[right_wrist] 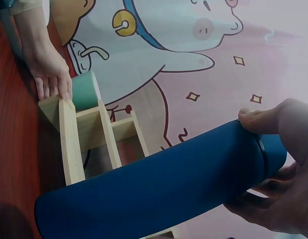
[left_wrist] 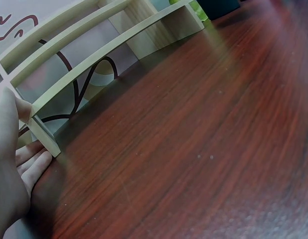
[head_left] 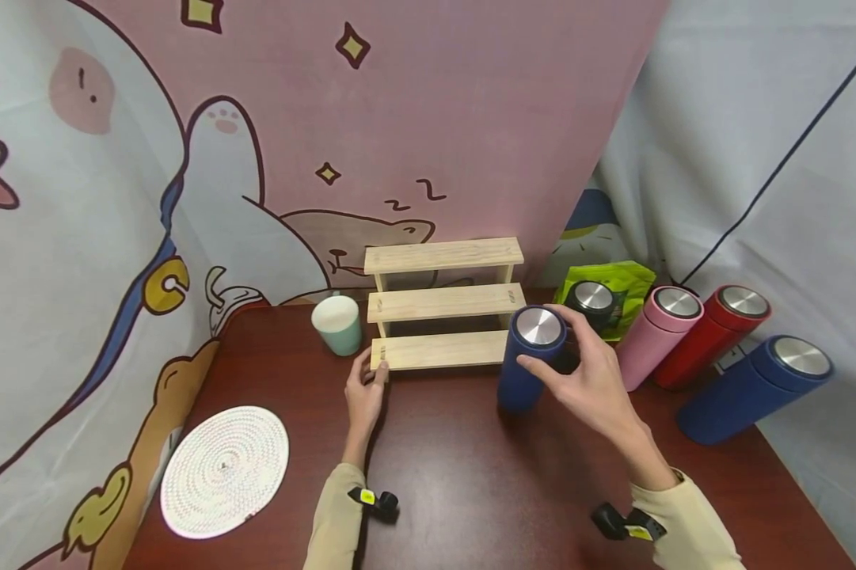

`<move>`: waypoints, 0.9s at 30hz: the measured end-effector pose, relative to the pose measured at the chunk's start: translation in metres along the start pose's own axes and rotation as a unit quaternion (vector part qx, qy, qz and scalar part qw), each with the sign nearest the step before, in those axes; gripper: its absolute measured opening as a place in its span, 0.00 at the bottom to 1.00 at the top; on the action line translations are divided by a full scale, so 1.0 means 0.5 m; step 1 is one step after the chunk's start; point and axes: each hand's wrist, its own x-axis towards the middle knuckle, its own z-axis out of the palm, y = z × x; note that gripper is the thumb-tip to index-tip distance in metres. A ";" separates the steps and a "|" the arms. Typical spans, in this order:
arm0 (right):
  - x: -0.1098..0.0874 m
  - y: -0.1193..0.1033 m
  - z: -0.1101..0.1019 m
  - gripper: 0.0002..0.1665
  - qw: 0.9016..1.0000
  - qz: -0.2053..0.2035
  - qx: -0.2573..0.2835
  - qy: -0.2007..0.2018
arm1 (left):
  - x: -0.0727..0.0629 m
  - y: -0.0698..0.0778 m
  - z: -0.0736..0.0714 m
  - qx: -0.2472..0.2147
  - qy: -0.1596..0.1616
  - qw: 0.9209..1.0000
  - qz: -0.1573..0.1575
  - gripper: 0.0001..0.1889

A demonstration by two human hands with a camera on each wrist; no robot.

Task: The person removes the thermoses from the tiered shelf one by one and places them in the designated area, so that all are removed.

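Note:
My right hand [head_left: 595, 384] grips a dark blue thermos flask [head_left: 522, 372] near its steel lid, thumb on one side and fingers on the other. The flask is in front of the right end of a three-step wooden shelf rack [head_left: 438, 351]; in the right wrist view the blue flask [right_wrist: 159, 184] hides part of the rack. Whether its base touches the table cannot be told. With my left hand [head_left: 365, 396] I hold the left end of the rack's lowest step. The left wrist view shows that hand's fingers [left_wrist: 37, 169] around the rack's end panel [left_wrist: 44, 137].
A mint-green cup [head_left: 338, 326] stands left of the rack. To the right are a black flask [head_left: 590, 305], a green bag [head_left: 630, 285], a pink flask [head_left: 657, 340], a red flask [head_left: 709, 336] and another blue flask [head_left: 744, 392]. A round woven mat [head_left: 224, 471] lies at left.

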 end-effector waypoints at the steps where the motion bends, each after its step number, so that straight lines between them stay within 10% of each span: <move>1: -0.002 0.002 -0.003 0.46 1.000 0.002 -0.002 0.002 | 0.000 0.001 0.000 0.000 0.000 1.000 -0.001 0.23; 12: -0.025 0.027 -0.041 0.45 1.000 0.021 -0.011 0.016 | -0.014 0.046 -0.004 -0.007 -0.004 1.000 -0.018 0.24; 27: -0.063 0.060 -0.099 0.45 0.997 0.073 -0.030 0.017 | -0.005 0.007 -0.003 -0.016 -0.004 1.000 -0.004 0.25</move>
